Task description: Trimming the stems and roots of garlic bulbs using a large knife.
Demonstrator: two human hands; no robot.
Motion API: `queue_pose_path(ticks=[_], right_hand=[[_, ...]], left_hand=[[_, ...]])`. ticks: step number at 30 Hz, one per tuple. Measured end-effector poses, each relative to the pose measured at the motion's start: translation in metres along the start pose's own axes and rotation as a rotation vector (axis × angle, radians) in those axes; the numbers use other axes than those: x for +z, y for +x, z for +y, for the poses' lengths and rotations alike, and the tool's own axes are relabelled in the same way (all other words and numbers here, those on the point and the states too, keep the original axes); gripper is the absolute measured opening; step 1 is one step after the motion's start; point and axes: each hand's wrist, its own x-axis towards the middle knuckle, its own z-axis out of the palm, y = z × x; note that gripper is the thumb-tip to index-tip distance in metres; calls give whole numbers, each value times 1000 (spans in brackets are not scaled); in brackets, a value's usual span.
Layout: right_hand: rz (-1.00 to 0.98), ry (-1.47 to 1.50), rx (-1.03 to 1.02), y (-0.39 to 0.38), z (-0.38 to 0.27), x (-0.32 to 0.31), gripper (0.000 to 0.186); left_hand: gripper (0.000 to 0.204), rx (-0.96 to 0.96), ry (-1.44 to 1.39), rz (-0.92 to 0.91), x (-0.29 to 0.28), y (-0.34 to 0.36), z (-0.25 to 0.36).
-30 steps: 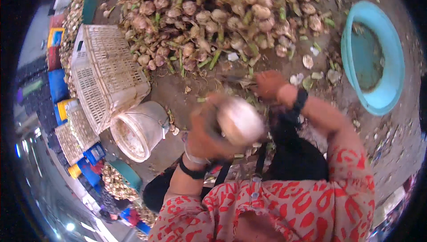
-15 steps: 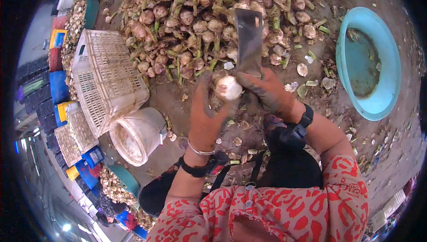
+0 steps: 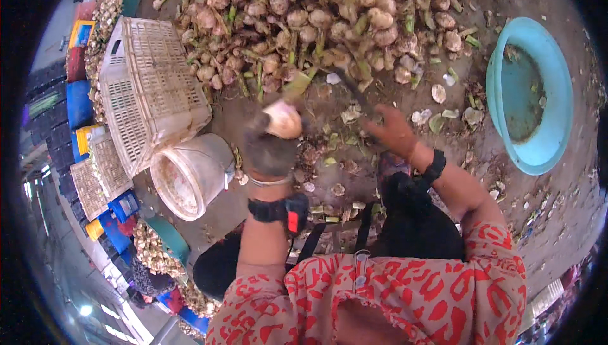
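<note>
My left hand (image 3: pixel 272 148) is closed around a garlic bulb (image 3: pixel 285 121), palm side turned down, its fingers dark and a little blurred. A green stem (image 3: pixel 296 86) sticks up from the bulb toward the pile. The bulb shows a pale, trimmed side. To the right, my right hand (image 3: pixel 394 132) grips a cleaver (image 3: pixel 352 89). Its dark blade is seen nearly edge-on, pointing up and left, apart from the bulb. The handle is hidden in the fingers. Just beyond both hands lies a big heap of garlic bulbs (image 3: pixel 278 28) with stems.
On the left a white plastic crate (image 3: pixel 161 79) stands beside a white bucket (image 3: pixel 193 174) lying tilted. A turquoise basin (image 3: pixel 563 101) sits at the right. Cut stems and garlic peelings (image 3: pixel 437 122) litter the floor between. Blue and yellow containers line the far left.
My hands have moved apart. My left hand has shifted left with a bulb whose stem now shows, and the cleaver has turned from broadside to edge-on, its tip lower.
</note>
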Motion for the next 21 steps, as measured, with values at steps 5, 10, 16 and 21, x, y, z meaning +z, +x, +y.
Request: queue_pose_path(ticks=[5, 10, 16, 21], right_hand=[[418, -262, -440, 30, 63, 2, 47], [181, 379, -76, 30, -18, -33, 48], [197, 288, -67, 39, 10, -19, 47], [153, 393, -46, 42, -2, -14, 44]], left_hand=[[56, 393, 75, 162, -13, 38, 149], [66, 35, -3532, -367, -102, 71, 145], [51, 129, -3604, -668, -134, 99, 3], [30, 80, -3705, -1301, -149, 84, 39]])
